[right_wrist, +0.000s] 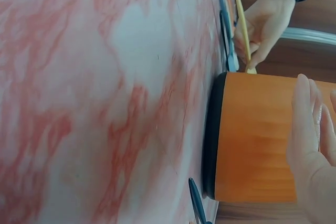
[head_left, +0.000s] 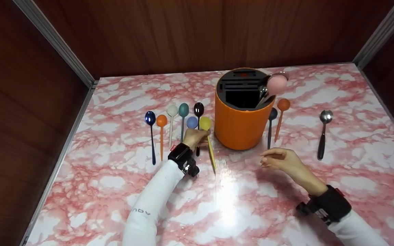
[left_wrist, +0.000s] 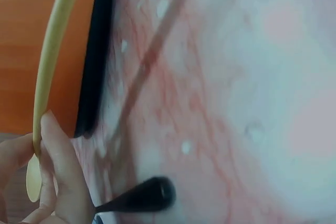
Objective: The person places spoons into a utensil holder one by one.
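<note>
My left hand point(head_left: 196, 136) pinches a yellow spoon point(head_left: 211, 150) just below its bowl, the handle slanting down toward me. In the left wrist view, thumb and finger grip the yellow spoon point(left_wrist: 51, 51), which is lifted off the table beside the orange holder. A black spoon point(head_left: 199, 109) and a periwinkle spoon point(head_left: 192, 122) lie around that hand, partly hidden by it. My right hand point(head_left: 282, 160) hovers over the table in front of the holder, fingers loosely bent and holding nothing. The orange utensil holder point(head_left: 241, 130) stands between the hands, with a pink-headed spoon point(head_left: 277, 84) and metal utensils in it.
Left of the holder lie a blue spoon point(head_left: 150, 118), an orange spoon point(head_left: 161, 120), a cream spoon point(head_left: 172, 110) and a teal spoon point(head_left: 183, 110). To its right are a dark spoon point(head_left: 270, 133), another orange spoon point(head_left: 283, 104) and a black-handled metal spoon point(head_left: 322, 147). Wooden panels point(head_left: 197, 37) enclose the table.
</note>
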`<state>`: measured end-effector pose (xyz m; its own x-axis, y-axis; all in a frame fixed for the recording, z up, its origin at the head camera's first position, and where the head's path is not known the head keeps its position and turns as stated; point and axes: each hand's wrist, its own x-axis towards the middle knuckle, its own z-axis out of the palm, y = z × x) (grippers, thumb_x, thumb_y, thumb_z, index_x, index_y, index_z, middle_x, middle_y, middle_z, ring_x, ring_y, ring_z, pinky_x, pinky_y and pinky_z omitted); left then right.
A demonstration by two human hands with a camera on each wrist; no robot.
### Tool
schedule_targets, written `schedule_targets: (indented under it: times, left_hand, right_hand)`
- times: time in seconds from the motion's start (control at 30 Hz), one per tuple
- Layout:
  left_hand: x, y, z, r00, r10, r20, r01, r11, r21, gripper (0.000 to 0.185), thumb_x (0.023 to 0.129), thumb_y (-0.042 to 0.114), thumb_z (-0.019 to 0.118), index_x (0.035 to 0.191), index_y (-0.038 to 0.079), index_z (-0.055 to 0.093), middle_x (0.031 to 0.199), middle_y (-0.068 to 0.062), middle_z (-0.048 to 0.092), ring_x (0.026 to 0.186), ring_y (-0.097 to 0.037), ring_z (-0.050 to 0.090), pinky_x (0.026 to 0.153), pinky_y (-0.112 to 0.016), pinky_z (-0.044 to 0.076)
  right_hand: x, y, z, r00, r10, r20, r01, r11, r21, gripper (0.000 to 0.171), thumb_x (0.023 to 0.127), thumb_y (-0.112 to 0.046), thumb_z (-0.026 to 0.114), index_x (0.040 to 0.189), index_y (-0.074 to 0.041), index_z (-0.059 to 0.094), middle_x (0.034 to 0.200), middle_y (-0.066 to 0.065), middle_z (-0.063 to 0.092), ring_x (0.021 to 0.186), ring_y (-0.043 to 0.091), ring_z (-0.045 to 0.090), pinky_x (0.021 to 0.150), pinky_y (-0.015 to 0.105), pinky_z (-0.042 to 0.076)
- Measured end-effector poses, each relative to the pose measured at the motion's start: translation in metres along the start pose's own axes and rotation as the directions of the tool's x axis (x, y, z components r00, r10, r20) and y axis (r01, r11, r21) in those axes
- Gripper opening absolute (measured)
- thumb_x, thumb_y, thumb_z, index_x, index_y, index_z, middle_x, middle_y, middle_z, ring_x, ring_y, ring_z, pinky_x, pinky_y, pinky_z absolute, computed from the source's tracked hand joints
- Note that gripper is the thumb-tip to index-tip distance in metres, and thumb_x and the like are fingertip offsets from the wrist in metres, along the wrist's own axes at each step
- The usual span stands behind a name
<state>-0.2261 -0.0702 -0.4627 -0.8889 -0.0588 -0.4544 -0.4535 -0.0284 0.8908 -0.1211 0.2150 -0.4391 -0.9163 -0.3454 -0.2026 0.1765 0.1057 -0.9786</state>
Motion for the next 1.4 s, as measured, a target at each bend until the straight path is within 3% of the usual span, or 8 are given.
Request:
schedule_targets:
  times: [0.1,0.3,0.6,0.9,1.1,1.4]
  left_hand:
    - [-0.004,-0.003,-0.001,1.000,0.011,0.030,-0.010,0.999,-0.041,0.006,0.081,0.000,0.061,0.076,-0.003,0.061,0.052,-0.001,0.056,0.044,-0.008,0.056,0.051,-0.023,0.057]
    - [-0.013,-0.004,0.000,0.997,0.010,0.073,-0.001,0.993,-0.119,0.007,0.083,-0.002,0.058,0.087,-0.008,0.060,0.058,-0.002,0.056,0.048,-0.009,0.057,0.053,-0.022,0.058]
    - [-0.024,-0.009,0.005,0.993,0.015,0.116,0.001,0.990,-0.139,0.023,0.086,-0.001,0.055,0.103,-0.016,0.056,0.060,-0.002,0.057,0.054,-0.009,0.058,0.061,-0.024,0.059]
    - [-0.039,-0.017,0.016,0.995,0.044,0.094,-0.026,0.984,-0.177,0.022,0.088,0.003,0.057,0.101,-0.015,0.058,0.061,0.000,0.057,0.052,-0.008,0.058,0.060,-0.024,0.059]
    - [-0.048,-0.022,0.021,0.994,0.055,0.098,-0.035,0.979,-0.199,0.018,0.088,0.003,0.056,0.097,-0.013,0.057,0.061,-0.001,0.058,0.053,-0.009,0.058,0.060,-0.026,0.060]
    - [-0.061,-0.026,0.030,0.990,0.070,0.121,-0.037,0.966,-0.254,0.008,0.088,0.001,0.056,0.087,-0.007,0.056,0.064,-0.002,0.057,0.052,-0.009,0.058,0.056,-0.022,0.059]
  right_hand:
    - [0.002,0.001,0.003,1.000,-0.006,0.007,0.006,1.000,-0.004,0.031,0.088,-0.014,0.062,0.113,0.005,0.059,0.090,-0.005,0.070,0.083,0.009,0.067,0.080,0.025,0.057]
    - [0.006,0.003,0.007,0.999,-0.008,0.047,0.006,1.000,0.027,0.028,0.089,-0.013,0.061,0.112,0.003,0.059,0.090,-0.007,0.070,0.085,0.010,0.067,0.080,0.025,0.057]
    - [0.010,0.006,0.014,0.997,-0.014,0.076,0.009,0.998,0.066,0.019,0.089,-0.012,0.060,0.107,-0.007,0.063,0.092,-0.005,0.069,0.088,0.017,0.068,0.083,0.030,0.057]
    - [0.014,0.010,0.022,0.996,0.039,0.077,-0.040,0.999,0.024,0.044,0.089,-0.017,0.061,0.119,0.013,0.051,0.099,0.003,0.069,0.092,0.021,0.068,0.087,0.035,0.056]
    - [0.017,0.012,0.029,0.993,0.054,0.102,-0.055,0.998,0.013,0.046,0.088,-0.017,0.063,0.119,0.014,0.050,0.100,0.005,0.069,0.092,0.019,0.068,0.085,0.032,0.056]
    - [0.020,0.015,0.039,0.980,0.074,0.185,-0.066,0.997,-0.045,0.048,0.089,-0.016,0.060,0.124,0.015,0.047,0.112,0.019,0.064,0.092,0.015,0.067,0.086,0.031,0.056]
